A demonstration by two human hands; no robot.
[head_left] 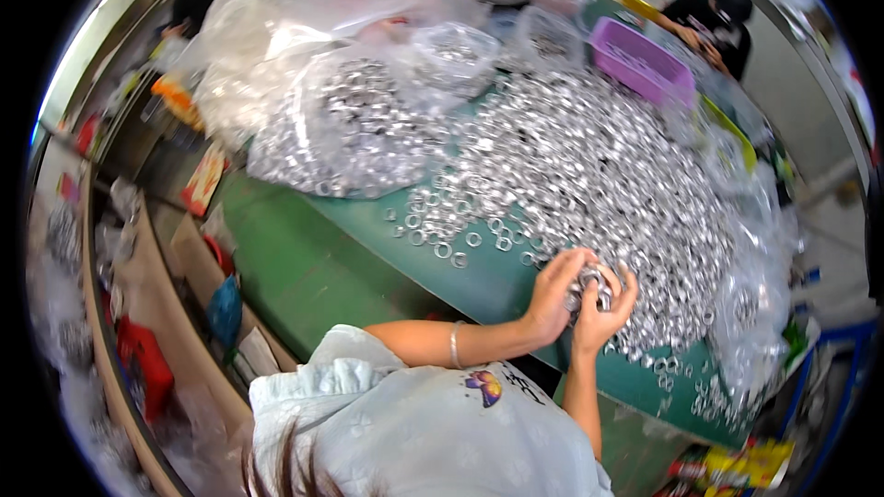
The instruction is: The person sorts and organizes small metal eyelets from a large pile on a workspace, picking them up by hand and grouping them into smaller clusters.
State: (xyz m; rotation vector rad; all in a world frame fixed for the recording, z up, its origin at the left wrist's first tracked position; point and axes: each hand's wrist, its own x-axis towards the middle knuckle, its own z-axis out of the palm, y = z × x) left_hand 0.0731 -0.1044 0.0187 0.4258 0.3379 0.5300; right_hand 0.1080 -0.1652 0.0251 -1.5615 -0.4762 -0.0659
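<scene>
Your left hand and right hand share a grip around shiny rings, by the heap on the green desk; plastic bags and a purple basket sit beyond.

Workshop, silvery rings heaped across a green table, ring-filled plastic bag, purple bin, another person beyond

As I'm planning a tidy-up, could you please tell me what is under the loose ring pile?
Green tabletop shows between scattered rings at the edge of the loose ring pile. Anything beneath its dense middle is covered and cannot be seen.
</scene>
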